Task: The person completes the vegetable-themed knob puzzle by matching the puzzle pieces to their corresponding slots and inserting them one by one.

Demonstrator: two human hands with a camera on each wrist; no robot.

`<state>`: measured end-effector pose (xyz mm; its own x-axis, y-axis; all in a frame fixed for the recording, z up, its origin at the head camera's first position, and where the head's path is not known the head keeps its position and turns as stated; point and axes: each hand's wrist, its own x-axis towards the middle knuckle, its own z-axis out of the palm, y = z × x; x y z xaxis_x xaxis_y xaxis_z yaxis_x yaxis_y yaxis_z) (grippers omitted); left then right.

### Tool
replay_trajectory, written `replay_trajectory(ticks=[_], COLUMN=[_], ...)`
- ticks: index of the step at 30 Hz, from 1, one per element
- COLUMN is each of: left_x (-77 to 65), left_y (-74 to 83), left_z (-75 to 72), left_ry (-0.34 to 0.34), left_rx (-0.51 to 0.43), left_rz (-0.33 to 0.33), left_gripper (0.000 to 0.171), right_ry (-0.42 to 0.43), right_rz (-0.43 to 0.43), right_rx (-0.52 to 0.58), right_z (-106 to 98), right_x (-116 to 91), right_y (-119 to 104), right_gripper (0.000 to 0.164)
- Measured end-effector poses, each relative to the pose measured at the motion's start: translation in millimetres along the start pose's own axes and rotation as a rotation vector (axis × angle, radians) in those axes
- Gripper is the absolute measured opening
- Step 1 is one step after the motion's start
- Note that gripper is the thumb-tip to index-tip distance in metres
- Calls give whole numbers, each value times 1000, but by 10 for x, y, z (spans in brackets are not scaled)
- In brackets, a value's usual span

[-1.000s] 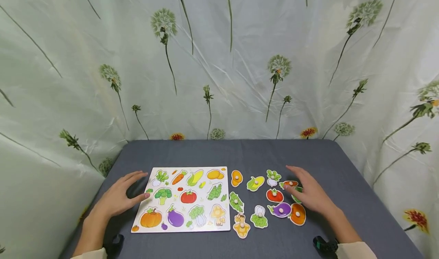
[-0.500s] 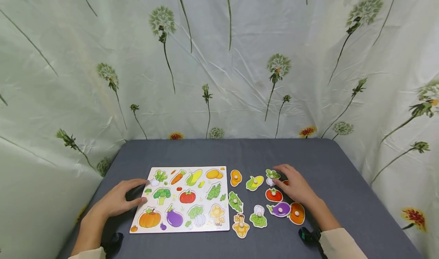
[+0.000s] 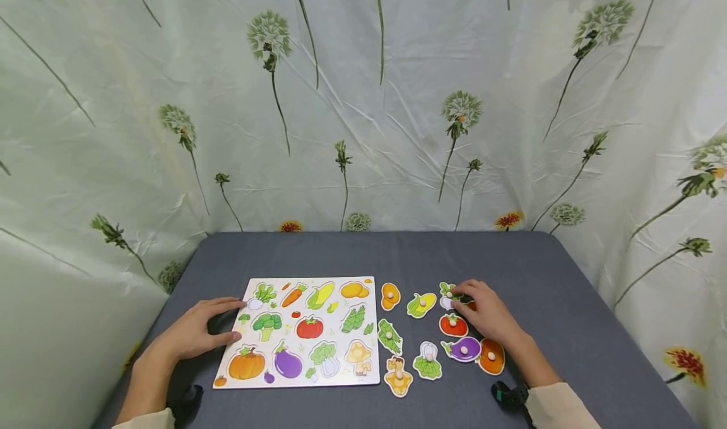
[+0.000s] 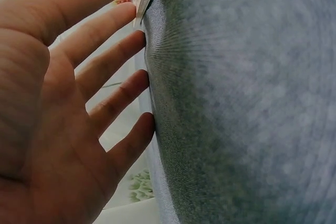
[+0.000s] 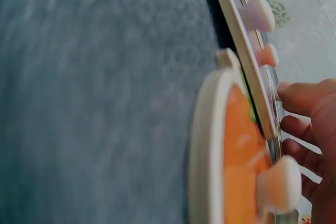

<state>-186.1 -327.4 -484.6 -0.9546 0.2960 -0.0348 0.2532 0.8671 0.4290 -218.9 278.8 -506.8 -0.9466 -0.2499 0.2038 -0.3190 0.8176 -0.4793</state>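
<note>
The white vegetable puzzle board (image 3: 333, 322) lies on the left of the table. My left hand (image 3: 195, 329) is at its left edge, fingers and thumb spread, fingertips touching the rim. In the left wrist view, the left hand (image 4: 68, 114) shows nearly straight fingers. At the right, my right hand (image 3: 491, 312) pinches the knob of the turnip puzzle piece (image 3: 445, 303), which lies on the table. An orange-red piece (image 3: 471, 305) is partly hidden under this hand. The tomato piece (image 3: 453, 326) lies just in front of its fingers. In the right wrist view, fingertips are partly hidden.
Other knobbed pieces lie right of the board: potato (image 3: 390, 305), corn (image 3: 416, 309), green pods (image 3: 385, 331), mushroom (image 3: 399, 388), cabbage (image 3: 428, 370), eggplant (image 3: 472, 348) and pumpkin (image 3: 495, 366). The eggplant and pumpkin pieces touch. A flowered curtain (image 3: 397, 183) hangs behind the table.
My right hand has moved left from over the orange-red piece to the turnip piece, and its fingers have closed on the knob. My left hand has come onto the board's edge.
</note>
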Motion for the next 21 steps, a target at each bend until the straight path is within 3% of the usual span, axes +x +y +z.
replay_trajectory(ticks=[15,21], left_x=[70,47], left_y=[42,-15], left_z=[-71,-57], left_ry=[-62,-77], left_rx=[-2,-8], left_rz=[-88,-69], left_gripper=[71,71], right_ry=[47,76], right_rz=[56,100], right_rx=[32,89], right_z=[31,83], right_x=[135,113], right_y=[-46,-46], right_gripper=[17,14])
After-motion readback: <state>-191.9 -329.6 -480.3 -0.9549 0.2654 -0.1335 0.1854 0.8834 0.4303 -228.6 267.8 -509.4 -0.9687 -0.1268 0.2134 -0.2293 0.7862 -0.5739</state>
